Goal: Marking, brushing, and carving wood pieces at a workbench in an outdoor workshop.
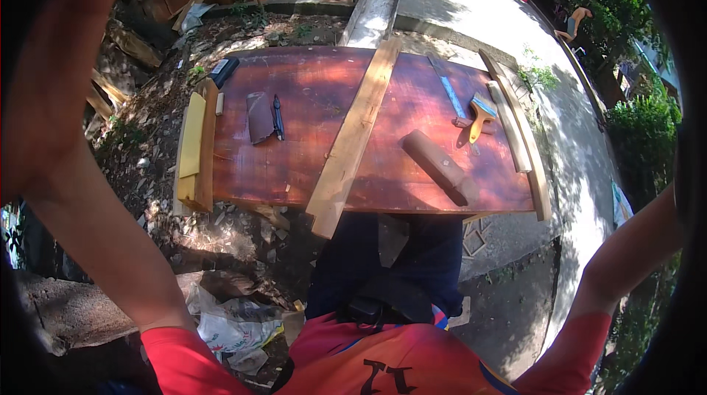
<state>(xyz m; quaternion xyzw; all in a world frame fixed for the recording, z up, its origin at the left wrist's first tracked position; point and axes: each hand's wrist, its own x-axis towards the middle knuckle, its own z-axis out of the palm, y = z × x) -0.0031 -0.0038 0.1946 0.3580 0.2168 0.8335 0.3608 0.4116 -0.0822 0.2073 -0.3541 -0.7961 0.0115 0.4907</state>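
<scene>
"Worktop [309, 93] first: what lies on it?"

"A long wooden plank [357, 133] crosses the middle, its near end jutting past the edge. To its right sits a brown block [440, 166], near a yellow-handled brush [477, 124] and a blue strip [447, 87]."

"And on the left?"

"A brown sheet [260, 118] beside a slim dark tool [278, 119], then yellow wood pieces [192, 137] along the edge."

"The hands?"

"The left hand [44, 85] is raised close to the camera, dark and blurred; I cannot tell whether its grip is spread or pressed together. The right hand is out of view beyond its forearm [626, 255], so that grip I cannot tell either."
</scene>
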